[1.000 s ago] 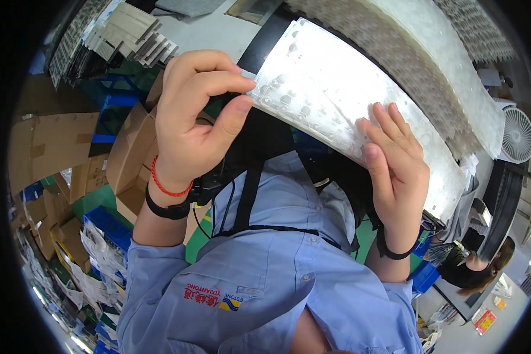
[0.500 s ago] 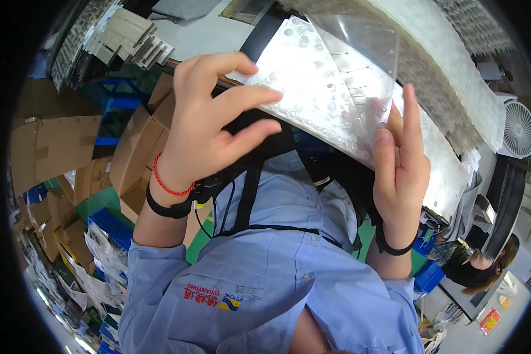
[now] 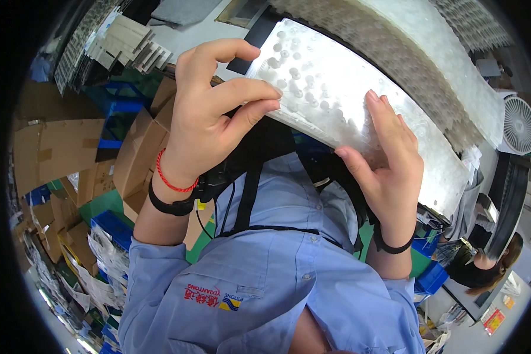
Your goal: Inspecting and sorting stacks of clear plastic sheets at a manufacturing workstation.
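A flat, bright panel point(image 3: 342, 76) with rows of round, grey, blister-like spots lies on the bench in front of me. A glossy transparent layer seems to cover it, though glare blurs its edges. At the panel's near left edge my left hand point(image 3: 209, 109) brings its thumb and one finger together in a pinch, with another finger curled above at the left corner. Whatever sits between those tips is too small to make out. My right hand point(image 3: 389, 147) rests over the panel's right part, fingers stretched and thumb apart at the near edge.
Behind the panel runs a long stack of pale, bumpy trays point(image 3: 395, 71). A white fan point(image 3: 519, 125) stands at the far right, near a person in black point(image 3: 484, 268). Metal plates point(image 3: 124, 41) lie far left, above cardboard boxes point(image 3: 141, 147).
The clear plastic sheet that stood raised by my right hand now seems to lie flat on the panel. My right hand turned down onto it, and my left thumb closed toward a finger.
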A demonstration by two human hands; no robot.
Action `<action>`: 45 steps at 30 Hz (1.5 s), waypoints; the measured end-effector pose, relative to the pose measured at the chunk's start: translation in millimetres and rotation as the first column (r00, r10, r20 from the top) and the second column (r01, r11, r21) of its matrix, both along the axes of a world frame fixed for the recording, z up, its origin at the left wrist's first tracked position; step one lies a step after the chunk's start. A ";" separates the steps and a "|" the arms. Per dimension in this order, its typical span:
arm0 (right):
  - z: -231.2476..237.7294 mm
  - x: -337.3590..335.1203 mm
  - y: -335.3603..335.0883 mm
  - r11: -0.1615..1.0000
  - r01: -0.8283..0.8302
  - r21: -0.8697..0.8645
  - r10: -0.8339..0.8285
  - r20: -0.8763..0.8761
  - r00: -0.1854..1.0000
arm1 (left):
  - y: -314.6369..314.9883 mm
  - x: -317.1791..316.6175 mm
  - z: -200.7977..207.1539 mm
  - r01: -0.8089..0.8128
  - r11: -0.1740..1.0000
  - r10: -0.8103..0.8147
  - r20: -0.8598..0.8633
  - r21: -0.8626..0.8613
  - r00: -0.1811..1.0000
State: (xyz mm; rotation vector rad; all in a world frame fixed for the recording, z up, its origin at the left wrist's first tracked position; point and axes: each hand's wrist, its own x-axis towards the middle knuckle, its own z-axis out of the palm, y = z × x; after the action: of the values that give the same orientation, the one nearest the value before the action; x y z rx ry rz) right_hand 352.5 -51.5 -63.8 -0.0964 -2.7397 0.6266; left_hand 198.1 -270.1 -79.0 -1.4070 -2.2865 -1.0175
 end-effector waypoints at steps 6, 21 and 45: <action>-2.5 2.2 4.9 0.998 -0.020 -0.051 0.020 0.001 1.000 | 17.4 7.1 -5.6 -0.090 0.924 0.007 0.218 0.373 0.976; -11.1 3.4 11.9 0.877 -0.068 -0.476 0.001 -0.140 0.990 | 91.3 36.6 31.9 0.149 0.987 -0.152 0.064 0.056 0.986; -15.7 5.9 17.6 0.864 -0.102 -0.494 0.030 -0.151 0.988 | 57.4 40.0 31.3 0.484 0.792 -0.557 0.117 0.372 0.822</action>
State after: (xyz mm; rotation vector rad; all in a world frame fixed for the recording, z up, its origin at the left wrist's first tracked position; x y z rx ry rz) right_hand 358.4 -33.8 -79.6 -0.0752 -2.3888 1.3039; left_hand 238.2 -212.8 -47.7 -1.9014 -1.7481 -1.7091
